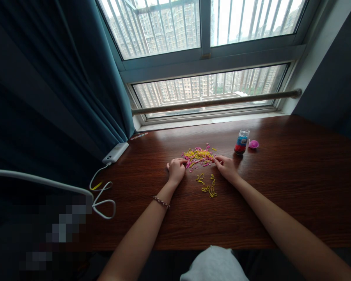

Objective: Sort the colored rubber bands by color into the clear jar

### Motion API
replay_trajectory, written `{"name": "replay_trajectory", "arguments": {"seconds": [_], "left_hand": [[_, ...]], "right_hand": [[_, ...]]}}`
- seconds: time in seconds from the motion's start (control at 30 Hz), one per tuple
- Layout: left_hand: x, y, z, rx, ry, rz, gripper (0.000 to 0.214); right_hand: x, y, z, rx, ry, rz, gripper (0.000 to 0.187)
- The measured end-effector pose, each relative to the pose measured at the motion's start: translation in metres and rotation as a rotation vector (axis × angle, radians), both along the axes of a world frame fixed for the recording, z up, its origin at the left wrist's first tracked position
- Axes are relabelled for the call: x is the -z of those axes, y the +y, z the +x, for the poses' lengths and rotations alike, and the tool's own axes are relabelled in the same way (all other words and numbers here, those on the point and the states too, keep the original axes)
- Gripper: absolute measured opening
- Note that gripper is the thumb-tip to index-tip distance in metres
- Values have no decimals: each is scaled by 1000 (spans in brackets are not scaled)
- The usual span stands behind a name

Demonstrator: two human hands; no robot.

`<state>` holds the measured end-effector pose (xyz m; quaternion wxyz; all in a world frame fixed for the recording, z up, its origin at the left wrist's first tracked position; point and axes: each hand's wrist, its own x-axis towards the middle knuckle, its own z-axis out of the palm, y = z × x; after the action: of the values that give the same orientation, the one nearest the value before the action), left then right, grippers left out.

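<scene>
A loose pile of pink and yellow rubber bands [199,155] lies on the dark wooden table. My left hand [176,170] rests at its left edge with the fingers curled together; what they hold, if anything, is too small to tell. At the right edge, my right hand [226,168] has thumb and forefinger pinched at the pile, on a pink band. Nearer to me, several yellow rubber bands [205,189] form a separate loose group between my wrists.
An uncapped glass jar [241,142] with a blue and red label stands right of the pile, beside a round pink object [254,144]. On the left are a white power box [116,152] and its looped white cable [114,207]. The window [210,93] is behind the table [295,175].
</scene>
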<state>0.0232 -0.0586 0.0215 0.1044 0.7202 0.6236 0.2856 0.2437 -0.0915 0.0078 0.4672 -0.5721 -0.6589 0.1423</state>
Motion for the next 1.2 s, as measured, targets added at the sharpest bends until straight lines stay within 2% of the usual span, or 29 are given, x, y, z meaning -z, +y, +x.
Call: {"name": "replay_trajectory", "arguments": {"seconds": [0.23,0.57,0.7,0.9,1.0,1.1,1.2], "left_hand": [[-2,0,-1,-86,-66,-31,15],[4,2,-3,-42,-323,58,12],[6,0,4,113,-387,53,14],[1,-16,17,423,-412,-16,21],[-2,-22,20,508,-383,-45,23],[-3,-22,20,464,-329,-33,27],[-1,-18,17,314,-278,52,28]], "right_hand": [[0,0,0,-4,-9,3,27],[3,1,1,2,-29,8,28],[3,1,1,14,-95,13,24],[1,0,-1,-109,-196,14,21],[3,1,-1,-138,-258,-13,22],[5,1,-2,-130,-289,-35,24],[5,1,-2,-118,-275,-35,25]]}}
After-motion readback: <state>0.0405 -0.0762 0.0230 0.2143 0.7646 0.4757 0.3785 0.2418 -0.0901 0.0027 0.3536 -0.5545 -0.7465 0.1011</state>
